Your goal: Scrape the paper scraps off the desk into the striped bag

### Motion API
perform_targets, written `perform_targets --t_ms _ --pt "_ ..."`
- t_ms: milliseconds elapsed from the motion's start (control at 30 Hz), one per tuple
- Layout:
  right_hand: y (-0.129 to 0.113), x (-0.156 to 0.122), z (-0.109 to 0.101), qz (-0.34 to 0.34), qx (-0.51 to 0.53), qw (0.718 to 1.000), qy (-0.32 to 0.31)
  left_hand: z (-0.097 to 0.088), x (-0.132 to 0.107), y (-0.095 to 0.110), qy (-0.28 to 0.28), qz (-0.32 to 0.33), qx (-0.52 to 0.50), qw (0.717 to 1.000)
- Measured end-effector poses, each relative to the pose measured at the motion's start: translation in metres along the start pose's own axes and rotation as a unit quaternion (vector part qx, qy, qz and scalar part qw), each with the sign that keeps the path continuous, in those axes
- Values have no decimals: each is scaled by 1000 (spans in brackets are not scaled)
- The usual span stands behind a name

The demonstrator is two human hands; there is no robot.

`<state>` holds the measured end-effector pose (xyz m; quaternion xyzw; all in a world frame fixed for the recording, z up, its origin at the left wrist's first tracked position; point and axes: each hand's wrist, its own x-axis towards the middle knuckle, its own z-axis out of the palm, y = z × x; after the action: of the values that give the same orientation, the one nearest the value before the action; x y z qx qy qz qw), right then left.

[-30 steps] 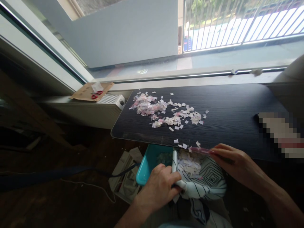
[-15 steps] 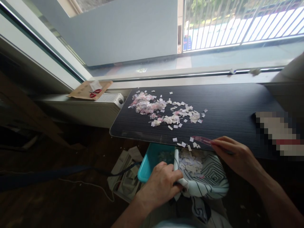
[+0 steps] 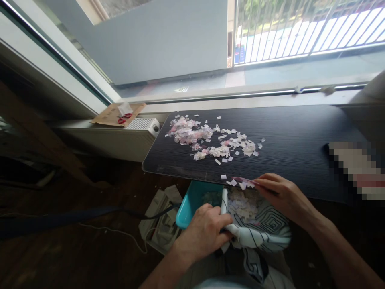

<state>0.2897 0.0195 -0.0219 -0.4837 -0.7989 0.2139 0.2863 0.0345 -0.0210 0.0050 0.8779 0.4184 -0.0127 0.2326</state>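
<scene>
A pixelated patch (image 3: 357,168) hides whatever lies well beyond your right knuckles, and both your forearms run off the bottom edge. The pinkish strip (image 3: 243,181) at your right fingertips is too thin and blurred to identify. You are working at a dark ribbed table (image 3: 300,132) set against a large window (image 3: 168,44), with a white radiator (image 3: 141,125) and a brown envelope (image 3: 116,114) far out past your left hand (image 3: 204,233). That hand is closed tight on the rim of a patterned cloth (image 3: 267,230), held below the table's edge with a teal tub (image 3: 191,200) just beyond its knuckles. Your right hand (image 3: 282,196) has its fingers drawn together, pinching the strip flat at the table edge. A few paper scraps (image 3: 210,140) touch the strip's tip; most lie well beyond your fingertips, and more are heaped in the cloth between your hands.
</scene>
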Motion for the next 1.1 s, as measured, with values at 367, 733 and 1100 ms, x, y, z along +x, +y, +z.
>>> perform_targets --t_ms 367,733,1100 --pt "-6 30 11 -58 -10 998 -13 -4 -17 -14 29 -57 -4 998" --pt "18 -33 -16 24 -52 997 54 1 -7 -4 8 -18 -1 1000" --pt "11 -29 -17 12 -11 1000 13 1 1 6 -1 18 -4 1000"
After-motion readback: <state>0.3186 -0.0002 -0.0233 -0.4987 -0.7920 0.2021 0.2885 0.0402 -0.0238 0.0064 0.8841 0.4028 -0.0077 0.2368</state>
